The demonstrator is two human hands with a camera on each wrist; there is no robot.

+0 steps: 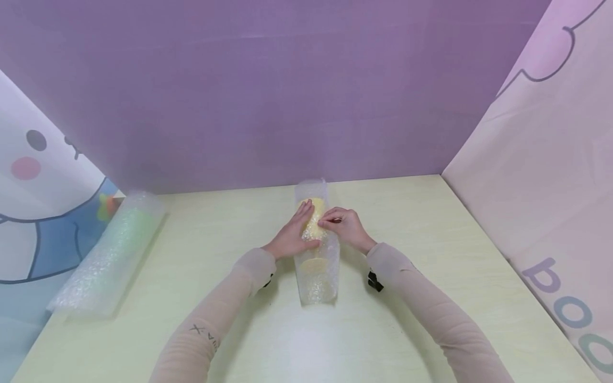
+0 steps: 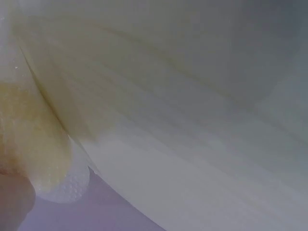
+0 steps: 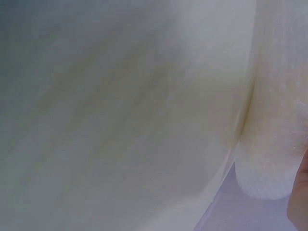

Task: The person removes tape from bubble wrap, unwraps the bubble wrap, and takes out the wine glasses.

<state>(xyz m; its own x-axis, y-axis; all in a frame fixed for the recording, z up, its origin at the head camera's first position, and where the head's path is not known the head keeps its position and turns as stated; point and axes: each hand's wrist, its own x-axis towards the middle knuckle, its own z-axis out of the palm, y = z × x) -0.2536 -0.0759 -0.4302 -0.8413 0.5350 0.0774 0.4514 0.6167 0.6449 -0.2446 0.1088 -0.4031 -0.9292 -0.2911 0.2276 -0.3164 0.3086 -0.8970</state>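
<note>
A long bubble wrap bundle (image 1: 318, 290) lies lengthwise on the table, with a yellow object (image 1: 314, 230) showing through the clear layers. What that object is, I cannot tell. My left hand (image 1: 291, 235) rests on the bundle from its left side, fingers extended and thumb spread apart. From the right, my right hand (image 1: 349, 227) pinches at the wrap's upper surface with thumb and forefinger. The wrap's rounded far end (image 2: 67, 188) and a fingertip (image 2: 14, 199) show in the left wrist view. Sleeve cloth (image 3: 120, 120) covers most of the right wrist view.
A larger roll of bubble wrap (image 1: 112, 258) with a greenish tint lies along the left edge of the pale wooden table (image 1: 230, 218). A purple backdrop (image 1: 268, 101) stands behind, and printed cloth panels (image 1: 551, 175) flank both sides.
</note>
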